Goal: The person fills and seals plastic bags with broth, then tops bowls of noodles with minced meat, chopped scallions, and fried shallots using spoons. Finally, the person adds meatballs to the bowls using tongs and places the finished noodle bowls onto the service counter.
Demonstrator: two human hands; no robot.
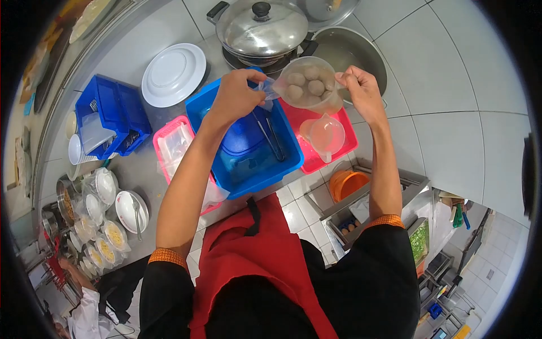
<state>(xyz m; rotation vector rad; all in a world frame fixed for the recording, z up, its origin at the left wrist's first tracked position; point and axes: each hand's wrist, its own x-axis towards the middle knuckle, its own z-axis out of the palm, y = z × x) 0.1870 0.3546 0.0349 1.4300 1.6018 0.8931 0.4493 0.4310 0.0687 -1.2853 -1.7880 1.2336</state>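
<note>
Several round greyish balls, which look like meatballs (316,87), lie in a translucent round plastic container (307,105) held up over the work surface. My right hand (364,93) is closed on the container's right side. On its left, my left hand (240,96) pinches a crumpled piece of clear plastic, probably a bag (270,89), against the container's edge. Whether this plastic goes around the container I cannot tell. Just below are a blue basin (226,178) with metal tongs (271,135) in it, and a clear plastic jug (327,135) on a pink tray (347,133).
Behind my hands stand a lidded steel pot (262,28) and a large open pot (361,53). White plates (174,74), a blue utensil caddy (107,118) and bagged bowls of noodles (107,248) are on the left. An orange bucket (347,183) stands lower right. Another person's white sleeve (84,311) shows lower left.
</note>
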